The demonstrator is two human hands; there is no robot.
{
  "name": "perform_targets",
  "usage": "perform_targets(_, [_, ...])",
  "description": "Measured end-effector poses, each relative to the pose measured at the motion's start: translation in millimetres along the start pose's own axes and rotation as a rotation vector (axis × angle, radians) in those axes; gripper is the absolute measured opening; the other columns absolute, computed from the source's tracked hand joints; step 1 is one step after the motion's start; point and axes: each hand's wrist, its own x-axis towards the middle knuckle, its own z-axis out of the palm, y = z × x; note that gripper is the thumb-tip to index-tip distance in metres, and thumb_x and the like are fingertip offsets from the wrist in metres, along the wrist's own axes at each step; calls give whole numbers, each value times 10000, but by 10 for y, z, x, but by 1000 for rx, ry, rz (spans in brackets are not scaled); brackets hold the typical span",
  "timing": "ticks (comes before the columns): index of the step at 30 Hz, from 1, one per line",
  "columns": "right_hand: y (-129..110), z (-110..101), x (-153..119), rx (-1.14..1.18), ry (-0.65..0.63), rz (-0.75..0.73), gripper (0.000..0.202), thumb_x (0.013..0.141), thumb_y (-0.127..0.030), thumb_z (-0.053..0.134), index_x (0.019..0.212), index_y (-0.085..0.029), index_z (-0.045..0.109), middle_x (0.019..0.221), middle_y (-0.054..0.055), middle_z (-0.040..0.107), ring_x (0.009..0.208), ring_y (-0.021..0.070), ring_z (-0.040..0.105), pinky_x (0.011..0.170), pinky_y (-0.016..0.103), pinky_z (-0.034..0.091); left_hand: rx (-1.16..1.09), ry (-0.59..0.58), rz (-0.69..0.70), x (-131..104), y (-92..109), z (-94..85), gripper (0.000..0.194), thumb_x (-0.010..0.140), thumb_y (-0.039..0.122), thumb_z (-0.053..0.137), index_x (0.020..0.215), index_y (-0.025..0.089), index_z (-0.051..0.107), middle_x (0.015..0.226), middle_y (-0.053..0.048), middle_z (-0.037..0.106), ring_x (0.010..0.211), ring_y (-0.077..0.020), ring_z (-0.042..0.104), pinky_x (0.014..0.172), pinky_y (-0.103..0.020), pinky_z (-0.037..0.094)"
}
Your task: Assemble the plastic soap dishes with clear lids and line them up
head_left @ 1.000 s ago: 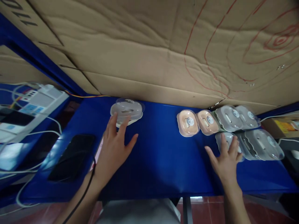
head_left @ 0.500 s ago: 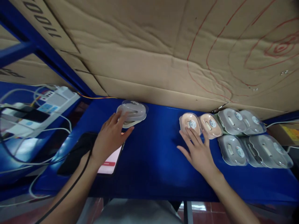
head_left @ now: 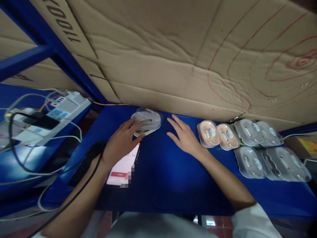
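A small rounded plastic box with a clear lid [head_left: 151, 119] sits near the back of the blue tabletop [head_left: 170, 175], with what looks like another clear lid behind it. My left hand [head_left: 121, 142] reaches to its left side, fingers apart, the fingertips overlapping the edge; whether they press on it I cannot tell. My right hand [head_left: 184, 136] hovers over the table to the right of this box, fingers spread, holding nothing. Farther right stand two peach boxes, a left one [head_left: 208, 134] and a right one [head_left: 228, 136], with clear lids and round stickers.
Several grey boxes with clear lids [head_left: 249, 162] stand in two rows at the right. A lit phone [head_left: 123, 165] and a black object [head_left: 85, 163] lie by my left forearm. A power strip [head_left: 70, 109] with cables is at left. Cardboard [head_left: 158, 66] walls the back.
My right hand has left the peach boxes and moved left toward the single box. My left hand stays beside that box. The whole view has shifted slightly.
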Motion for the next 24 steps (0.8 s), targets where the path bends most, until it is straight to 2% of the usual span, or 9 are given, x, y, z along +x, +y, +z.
perform_targets(2, [-4,174,317,128,12,46,711,1086,-502,537,1714,-296,276,1776,122,267,1605,306,370,1232,527,458,-26,22,18,-24,-3,19,397,1023,367,624,1359,163,680,1535,-208,594,1391,-386,607,1137,-547,533])
perform_targets(4, [-12,322,514,213,17,67,765,1055,-537,591,1714,-315,274,1779,114,260,1613,309,353,1234,531,458,-55,32,36,-45,4,25,347,1016,337,639,1307,160,712,1494,-200,627,1340,-385,635,1107,-553,556])
perform_targets(7, [-24,425,556,255,33,37,650,1034,-493,645,1625,-278,478,1706,128,420,1579,307,419,1263,529,426,-99,33,82,-69,46,11,263,1014,262,630,1238,184,744,1458,-169,659,1318,-371,640,1070,-548,579])
perform_targets(9, [-5,399,448,267,75,10,487,1055,-424,625,1513,-259,615,1593,124,572,1512,278,515,1267,506,428,-114,22,126,-84,86,-12,231,1017,207,614,1197,205,758,1433,-140,683,1298,-354,647,1050,-543,587])
perform_targets(12, [82,269,190,261,147,23,370,1079,-375,588,1424,-281,684,1467,92,682,1401,242,620,1225,487,486,-131,14,215,-115,156,-47,205,1021,170,626,1166,219,762,1389,-101,714,1256,-333,660,1040,-540,587])
perform_targets(17, [257,109,-250,152,211,115,374,1063,-354,621,1418,-254,684,1455,117,685,1389,273,619,1201,535,506,-196,-5,431,-213,359,-56,176,1028,194,660,1184,231,732,1346,-62,729,1263,-309,646,1026,-496,579])
perform_targets(24, [248,19,-617,121,137,92,368,1080,-251,568,1436,-251,660,1516,107,641,1449,271,566,1206,543,501,-229,-202,654,-354,675,-32,83,1039,255,670,1106,212,694,1319,-42,700,1203,-272,648,989,-442,566])
